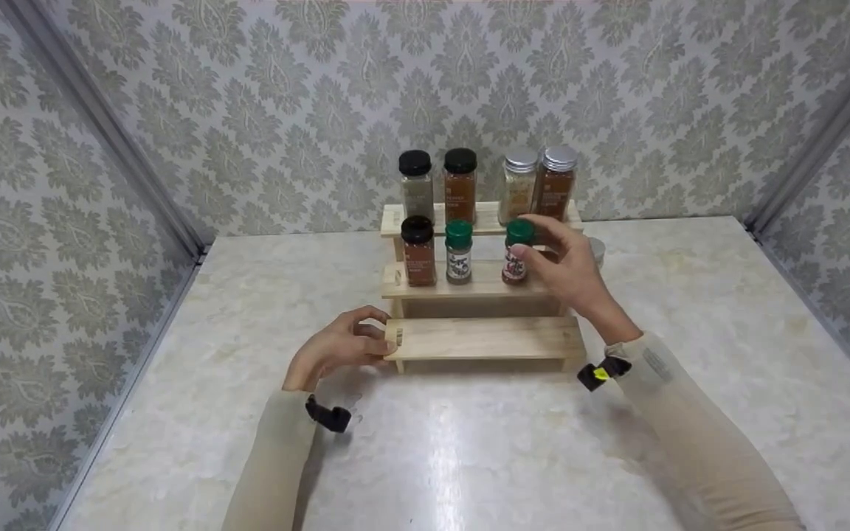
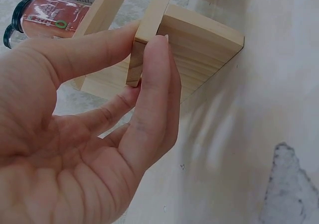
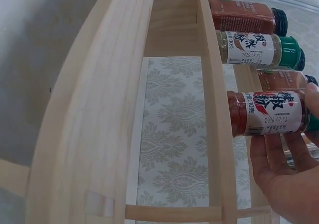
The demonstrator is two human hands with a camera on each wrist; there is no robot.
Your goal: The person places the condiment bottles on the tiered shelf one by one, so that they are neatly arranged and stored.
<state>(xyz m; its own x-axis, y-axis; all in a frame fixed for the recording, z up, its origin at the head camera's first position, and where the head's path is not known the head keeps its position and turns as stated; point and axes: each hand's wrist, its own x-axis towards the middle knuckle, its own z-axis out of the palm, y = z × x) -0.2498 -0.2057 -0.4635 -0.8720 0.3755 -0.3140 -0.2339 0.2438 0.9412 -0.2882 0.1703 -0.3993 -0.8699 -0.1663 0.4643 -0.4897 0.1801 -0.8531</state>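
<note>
A three-step wooden rack [image 1: 484, 338] stands on the table. My left hand [image 1: 344, 343] pinches the left end of its lowest step, thumb on one face and fingers on the other in the left wrist view. My right hand [image 1: 571, 269] holds a small green-capped spice jar [image 3: 274, 112] of red powder by its cap and upper part. That jar is upright at the middle step, its base right at the board. Left of it on this step are another green-capped jar [image 1: 459, 258] with a white label and a black-capped jar [image 1: 419, 254] of reddish spice.
On the top step stand two black-capped jars, one pale [image 1: 416, 188] and one orange-brown [image 1: 460, 192], and two silver-capped jars [image 1: 519, 184]. A pale rounded thing [image 1: 598, 251] shows partly behind my right hand. Patterned walls [image 1: 307, 88] enclose the table's back and sides.
</note>
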